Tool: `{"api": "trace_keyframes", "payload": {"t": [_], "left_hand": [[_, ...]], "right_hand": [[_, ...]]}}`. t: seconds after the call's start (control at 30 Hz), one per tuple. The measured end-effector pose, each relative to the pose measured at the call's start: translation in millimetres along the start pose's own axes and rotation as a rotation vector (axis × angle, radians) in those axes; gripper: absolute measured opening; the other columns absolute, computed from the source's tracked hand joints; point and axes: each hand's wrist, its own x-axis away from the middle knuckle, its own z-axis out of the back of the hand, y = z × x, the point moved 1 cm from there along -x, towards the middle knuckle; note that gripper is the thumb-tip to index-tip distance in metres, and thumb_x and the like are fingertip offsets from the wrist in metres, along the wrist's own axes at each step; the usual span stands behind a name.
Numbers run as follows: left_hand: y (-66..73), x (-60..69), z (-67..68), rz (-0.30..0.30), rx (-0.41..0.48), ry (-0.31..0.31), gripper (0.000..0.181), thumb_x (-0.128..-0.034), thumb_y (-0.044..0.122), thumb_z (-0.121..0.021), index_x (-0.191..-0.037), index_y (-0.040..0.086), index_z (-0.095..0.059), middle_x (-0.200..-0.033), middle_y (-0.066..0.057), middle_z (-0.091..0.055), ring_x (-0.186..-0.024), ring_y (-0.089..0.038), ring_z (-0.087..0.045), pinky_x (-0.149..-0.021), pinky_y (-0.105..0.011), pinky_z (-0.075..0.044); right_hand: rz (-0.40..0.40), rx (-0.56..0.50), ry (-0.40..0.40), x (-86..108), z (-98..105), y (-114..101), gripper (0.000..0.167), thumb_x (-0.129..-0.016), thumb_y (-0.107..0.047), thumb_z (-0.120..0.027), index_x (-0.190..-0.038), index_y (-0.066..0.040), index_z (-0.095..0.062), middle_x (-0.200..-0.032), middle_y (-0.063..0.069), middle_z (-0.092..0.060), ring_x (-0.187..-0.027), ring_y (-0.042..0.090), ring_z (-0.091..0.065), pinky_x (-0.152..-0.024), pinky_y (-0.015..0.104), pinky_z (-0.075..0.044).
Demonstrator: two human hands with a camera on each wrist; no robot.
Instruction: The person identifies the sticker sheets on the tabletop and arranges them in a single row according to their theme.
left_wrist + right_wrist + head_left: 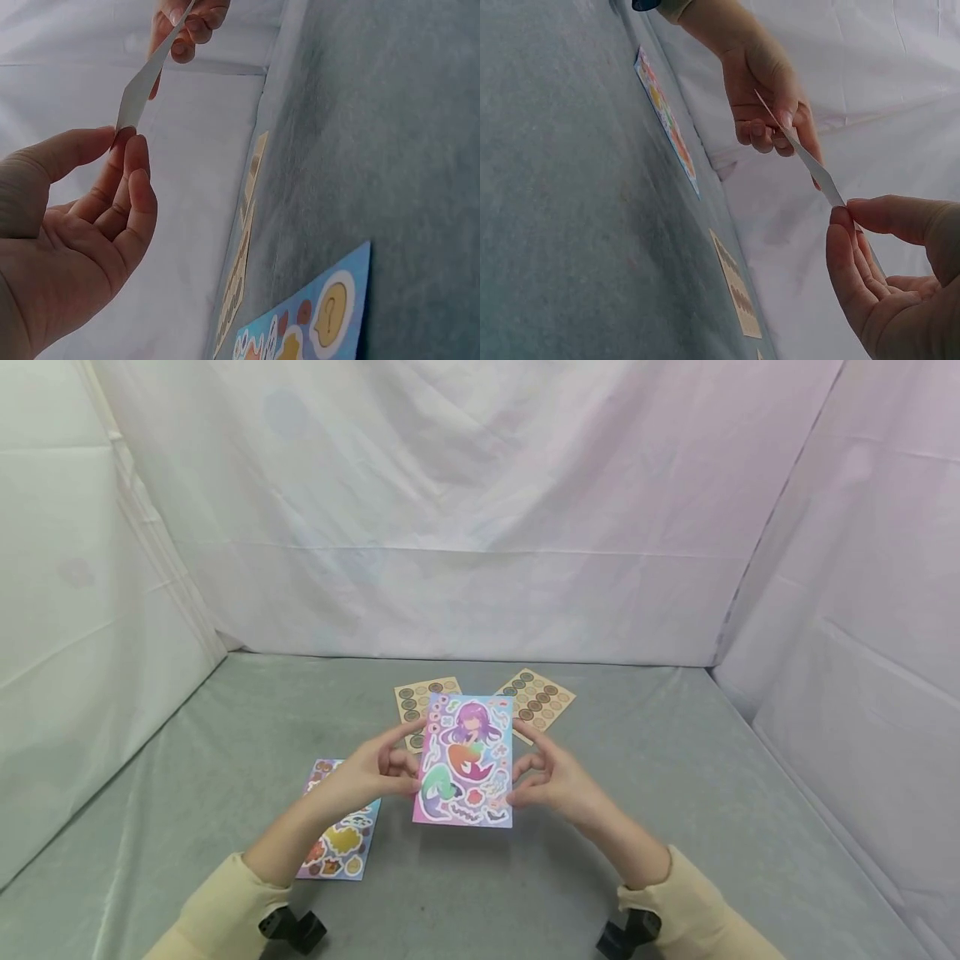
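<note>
Both hands hold up a sticker sheet with a purple-haired mermaid printed on it, raised off the table. My left hand pinches its left edge between thumb and fingers. On the opposite edge my right hand does the same. Seen from the left wrist, the sheet is nearly edge-on, its pale back showing, and it bends slightly. In the right wrist view, the thumb and fingers of the right hand meet at the sheet's edge.
A second colourful sticker sheet lies under the left forearm. Behind the raised sheet lie two tan sheets with round stickers, one at the left, partly hidden, and one at the right. White cloth walls enclose the grey table.
</note>
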Motion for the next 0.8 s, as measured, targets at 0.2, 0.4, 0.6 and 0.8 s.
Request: {"api": "trace_keyframes", "payload": {"t": [0.2,0.4,0.6,0.8], "left_hand": [[-6.3,5.8,4.0,0.018,-0.019,-0.005,0.08,-0.0871,0.004,-0.069,-0.152,0.011,-0.021,-0.088,-0.018,-0.064,-0.079,-0.031,-0.063,-0.075,-0.041,-0.054],[-10.8,7.0,6.0,0.03,-0.064,0.008,0.077,-0.088,0.005,-0.068,-0.15,0.008,-0.023,-0.087,-0.017,-0.065,-0.078,-0.036,-0.062,-0.074,-0.04,-0.054],[-13.0,7.4,8.2,0.028,-0.091,0.04,0.071,-0.0875,0.0,-0.066,-0.147,0.001,-0.027,-0.085,-0.016,-0.065,-0.08,-0.034,-0.064,-0.075,-0.039,-0.055],[-13.6,10.3,9.9,0.029,-0.143,0.069,0.069,-0.0854,-0.002,-0.067,-0.144,-0.004,-0.031,-0.082,-0.015,-0.064,-0.075,-0.035,-0.063,-0.071,-0.039,-0.056]], "right_hand": [[-0.01,0.01,-0.019,-1.5,-7,5,0.099,-0.072,0.016,-0.069,-0.153,-0.009,-0.016,-0.085,0.013,-0.059,-0.071,0.023,-0.066,-0.072,0.035,-0.056],[0.0,-0.004,-0.046,-3.2,-15,8,0.101,-0.071,0.018,-0.067,-0.153,-0.008,-0.014,-0.084,0.012,-0.059,-0.068,0.021,-0.065,-0.07,0.033,-0.056],[-0.006,-0.023,-0.056,-5.8,-19,14,0.102,-0.071,0.018,-0.066,-0.153,-0.009,-0.012,-0.084,0.012,-0.06,-0.067,0.02,-0.065,-0.068,0.034,-0.056],[-0.021,-0.019,-0.069,-7.9,-25,20,0.1,-0.072,0.017,-0.066,-0.152,-0.007,-0.011,-0.084,0.01,-0.058,-0.067,0.018,-0.065,-0.067,0.033,-0.056]]}}
